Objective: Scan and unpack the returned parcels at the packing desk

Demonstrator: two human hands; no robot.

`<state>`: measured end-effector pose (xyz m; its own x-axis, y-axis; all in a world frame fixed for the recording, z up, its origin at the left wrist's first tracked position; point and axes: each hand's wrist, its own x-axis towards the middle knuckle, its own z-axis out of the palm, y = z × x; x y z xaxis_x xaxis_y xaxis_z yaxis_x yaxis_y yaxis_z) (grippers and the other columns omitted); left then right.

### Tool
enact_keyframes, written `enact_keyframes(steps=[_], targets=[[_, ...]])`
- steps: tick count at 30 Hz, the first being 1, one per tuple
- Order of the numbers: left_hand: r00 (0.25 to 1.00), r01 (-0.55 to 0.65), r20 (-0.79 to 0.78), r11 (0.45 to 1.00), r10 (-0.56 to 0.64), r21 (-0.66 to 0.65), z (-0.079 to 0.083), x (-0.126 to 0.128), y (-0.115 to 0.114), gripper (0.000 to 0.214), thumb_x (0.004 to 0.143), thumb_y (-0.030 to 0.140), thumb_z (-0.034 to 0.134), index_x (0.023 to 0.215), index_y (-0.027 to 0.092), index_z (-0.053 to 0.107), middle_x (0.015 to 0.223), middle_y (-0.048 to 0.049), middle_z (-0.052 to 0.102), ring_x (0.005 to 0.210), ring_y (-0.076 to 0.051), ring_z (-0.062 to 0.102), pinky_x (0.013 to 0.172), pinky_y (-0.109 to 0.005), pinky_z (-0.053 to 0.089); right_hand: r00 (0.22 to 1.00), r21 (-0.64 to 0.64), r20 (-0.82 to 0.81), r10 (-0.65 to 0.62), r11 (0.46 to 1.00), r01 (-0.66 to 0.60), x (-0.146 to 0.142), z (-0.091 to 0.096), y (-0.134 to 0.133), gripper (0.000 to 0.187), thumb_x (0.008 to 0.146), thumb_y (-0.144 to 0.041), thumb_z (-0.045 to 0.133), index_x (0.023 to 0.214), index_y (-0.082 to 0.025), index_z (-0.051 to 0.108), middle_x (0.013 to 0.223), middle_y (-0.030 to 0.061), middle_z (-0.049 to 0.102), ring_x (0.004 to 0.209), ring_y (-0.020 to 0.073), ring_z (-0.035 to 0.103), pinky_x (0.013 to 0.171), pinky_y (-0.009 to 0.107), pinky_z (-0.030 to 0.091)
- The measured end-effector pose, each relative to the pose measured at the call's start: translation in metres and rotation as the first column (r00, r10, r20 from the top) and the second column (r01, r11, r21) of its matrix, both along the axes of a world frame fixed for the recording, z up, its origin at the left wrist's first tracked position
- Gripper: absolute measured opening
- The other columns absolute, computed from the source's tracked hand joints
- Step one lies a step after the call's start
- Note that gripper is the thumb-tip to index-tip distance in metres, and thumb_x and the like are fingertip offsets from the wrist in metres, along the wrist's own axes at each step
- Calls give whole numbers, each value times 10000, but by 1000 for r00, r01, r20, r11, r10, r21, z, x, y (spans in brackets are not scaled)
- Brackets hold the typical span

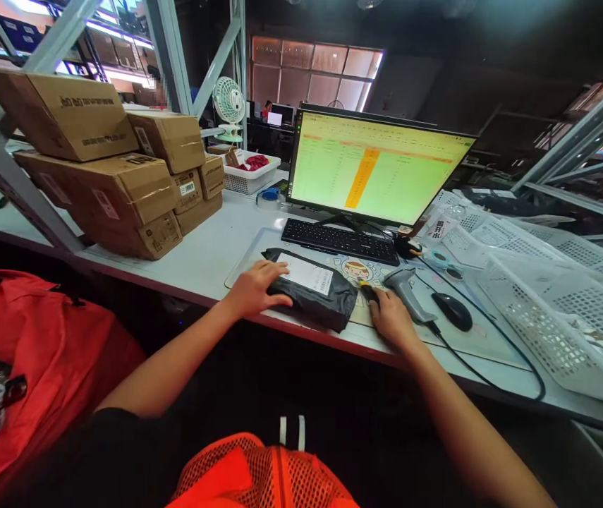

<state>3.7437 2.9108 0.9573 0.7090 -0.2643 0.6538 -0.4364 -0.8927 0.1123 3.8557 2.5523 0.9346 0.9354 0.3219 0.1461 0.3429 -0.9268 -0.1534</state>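
A black plastic-wrapped parcel with a white label lies at the front edge of the table. My left hand rests on its left end, fingers stretched onto the label and thumb spread along the near side. Just right of the parcel, my right hand is closed around a small black-and-yellow tool that looks like a utility knife; most of it is hidden by the fingers. Beside that hand lies a grey barcode scanner, its cable trailing right.
Behind the parcel stand a keyboard and a lit monitor. A black mouse and white perforated baskets are on the right. Cardboard boxes are stacked at left, near a metal post. A red bag is below left.
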Motion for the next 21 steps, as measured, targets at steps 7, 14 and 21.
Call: enact_keyframes(steps=[7,14,21], targets=[[998,2,-59,962,15,273,-10,-5,-3,294,1024,313,611,1260,175,721,1299,-139,738,993,-270,648,860,-395,547,983,730,-169,-72,661,174,10,15,-5,578,938,-409,433,1416,-110,557,859,83,683,659,244,684,608,390,591],[945,-311,-29,870,326,-382,32,21,-6,453,1072,373,482,672,187,584,640,-33,571,660,-170,484,644,-308,326,993,935,-80,86,351,45,-29,91,22,592,920,-412,526,1488,-247,490,857,41,685,539,164,621,429,262,501],[949,-304,-202,535,242,-788,16,19,-44,542,1038,432,496,593,219,271,568,44,249,593,-118,278,589,-289,224,956,873,-33,291,474,-114,-50,110,116,585,1022,-410,383,1559,-218,508,888,54,679,525,142,600,471,270,527]])
